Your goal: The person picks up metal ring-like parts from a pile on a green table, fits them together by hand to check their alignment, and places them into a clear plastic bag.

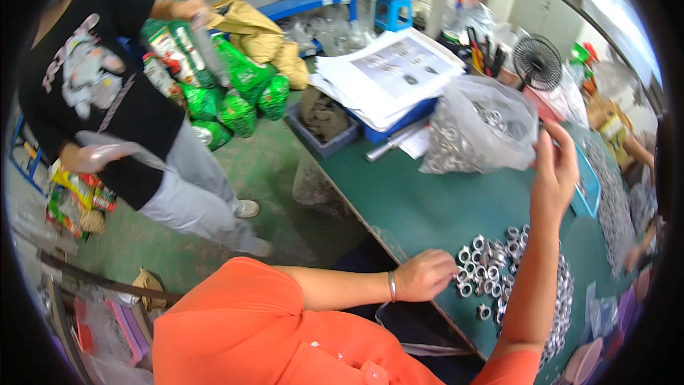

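Many small silvery metal rings with short side lugs [488, 264] lie in a loose spread on the green tabletop [427, 203]. At the near table edge, my left hand [426, 275] has its fingers curled in, with the tips beside the leftmost rings. Whatever it pinches is hidden. My right arm reaches over the spread. My right hand [557, 164] is raised with its fingers stretched out, right beside a clear plastic bag of metal parts [477, 128]. Whether the fingertips touch the bag's edge is unclear.
Papers [392, 71] are stacked behind the bag, left of a black fan [538, 63]. A blue tray [588, 178] stands at the right. A grey bin with dark cloth [324, 117] sits at the table corner. Another person [107, 85] stands at left, holding plastic bags.
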Tool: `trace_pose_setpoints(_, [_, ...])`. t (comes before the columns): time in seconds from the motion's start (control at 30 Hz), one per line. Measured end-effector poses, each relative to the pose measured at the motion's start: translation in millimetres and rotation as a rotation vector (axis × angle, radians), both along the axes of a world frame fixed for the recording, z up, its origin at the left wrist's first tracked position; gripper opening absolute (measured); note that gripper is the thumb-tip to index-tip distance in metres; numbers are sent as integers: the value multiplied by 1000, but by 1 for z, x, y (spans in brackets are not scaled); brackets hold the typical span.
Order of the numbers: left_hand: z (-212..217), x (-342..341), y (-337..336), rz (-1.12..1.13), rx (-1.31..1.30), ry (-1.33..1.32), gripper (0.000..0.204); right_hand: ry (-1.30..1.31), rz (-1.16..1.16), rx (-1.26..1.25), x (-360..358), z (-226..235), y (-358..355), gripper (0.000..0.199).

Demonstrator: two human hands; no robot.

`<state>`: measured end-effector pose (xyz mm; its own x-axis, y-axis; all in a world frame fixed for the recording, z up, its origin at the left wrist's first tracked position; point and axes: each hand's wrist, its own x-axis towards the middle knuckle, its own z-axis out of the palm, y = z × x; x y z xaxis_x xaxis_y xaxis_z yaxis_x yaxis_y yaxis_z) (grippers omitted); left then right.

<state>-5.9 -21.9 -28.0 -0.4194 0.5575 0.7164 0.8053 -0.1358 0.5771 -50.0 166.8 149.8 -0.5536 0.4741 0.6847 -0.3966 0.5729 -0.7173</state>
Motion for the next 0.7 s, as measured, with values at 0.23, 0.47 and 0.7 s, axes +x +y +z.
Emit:
trace_pose_setpoints(0.23, [-5,2,1,-46,-8,35,20,545,914,-238,110,10,-60,13])
trace_pose_setpoints(0.47, [-2,2,0,-22,16,28,20,687,1006,-29,151,41,-116,20])
trace_pose_setpoints(0.7, [-3,-1,-3,-1,-19,39,20,816,1204,140,128,35,-114,23])
